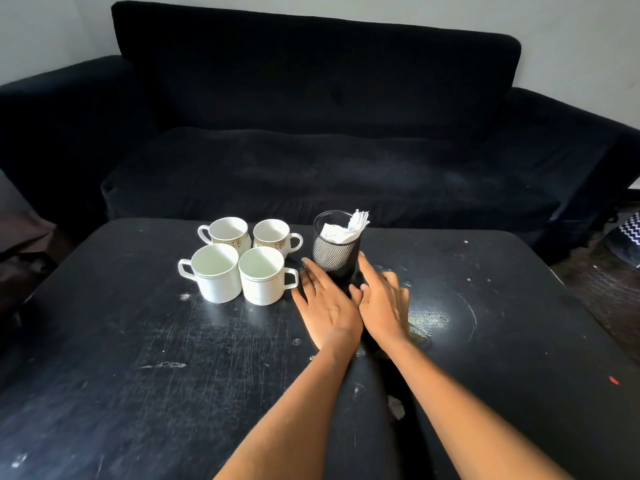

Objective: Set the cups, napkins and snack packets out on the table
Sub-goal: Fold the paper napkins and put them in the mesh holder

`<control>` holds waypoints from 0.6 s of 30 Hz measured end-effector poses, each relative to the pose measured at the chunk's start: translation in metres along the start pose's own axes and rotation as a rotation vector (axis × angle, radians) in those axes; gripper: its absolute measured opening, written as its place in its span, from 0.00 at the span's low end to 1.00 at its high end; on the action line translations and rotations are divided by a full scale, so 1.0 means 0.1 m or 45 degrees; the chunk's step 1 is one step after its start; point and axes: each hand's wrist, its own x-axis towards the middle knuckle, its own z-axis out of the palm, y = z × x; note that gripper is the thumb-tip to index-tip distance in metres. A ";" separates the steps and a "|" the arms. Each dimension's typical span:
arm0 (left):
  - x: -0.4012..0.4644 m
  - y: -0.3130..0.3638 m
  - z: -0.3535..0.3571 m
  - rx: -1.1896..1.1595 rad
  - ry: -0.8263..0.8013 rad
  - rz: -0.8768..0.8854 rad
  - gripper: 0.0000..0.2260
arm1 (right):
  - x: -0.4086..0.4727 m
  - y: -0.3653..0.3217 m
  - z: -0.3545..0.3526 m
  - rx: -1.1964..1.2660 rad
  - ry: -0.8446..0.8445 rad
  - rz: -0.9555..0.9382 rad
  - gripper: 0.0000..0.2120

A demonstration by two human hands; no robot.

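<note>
With both forearms reaching out over the table, I have my left hand and right hand side by side, thumbs nearly touching, fingers straight and spread flat, neither one curled round anything. Just beyond the fingertips stands the holder, a black mesh cup, upright, its long axis vertical. It sits dead ahead in the gap between the two hands: left fingers come up beside its left wall, the right forefinger beside its right wall (whether skin actually touches mesh I cannot tell). Neither hand is clearly nearer, so I judge the next move is a two-sided one, closing in from both flanks, or simply letting go if the holder is already placed.

Inside it, white napkins poke above the rim, leaning right. Left of the holder, just beside it, four cups stand in a tight square, upright, handles outward; the nearest handle lies close to my left hand, so a sweep that way could knock it. No snack packets show anywhere. Beyond the table's far edge is a dark sofa.
</note>
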 end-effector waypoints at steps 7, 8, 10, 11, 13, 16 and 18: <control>0.00 0.00 0.00 0.005 0.028 0.025 0.37 | -0.05 -0.05 0.02 -0.304 0.052 0.032 0.15; -0.01 0.00 -0.01 0.008 0.025 0.029 0.35 | -0.06 -0.05 0.02 -0.333 0.036 0.026 0.15; -0.02 -0.01 -0.02 0.006 0.019 0.027 0.34 | -0.07 -0.06 -0.01 -0.358 0.032 0.006 0.15; -0.03 -0.01 -0.03 0.005 0.012 0.028 0.33 | -0.09 -0.08 -0.03 -0.358 0.033 -0.012 0.17; -0.08 -0.04 -0.06 0.005 -0.004 0.045 0.32 | -0.13 -0.13 -0.07 -0.323 0.029 -0.061 0.24; -0.20 -0.13 -0.11 -0.020 -0.010 0.133 0.28 | -0.22 -0.16 -0.08 -0.327 -0.001 -0.090 0.17; -0.30 -0.22 -0.15 -0.069 -0.033 0.204 0.25 | -0.33 -0.18 -0.08 -0.347 -0.045 -0.072 0.12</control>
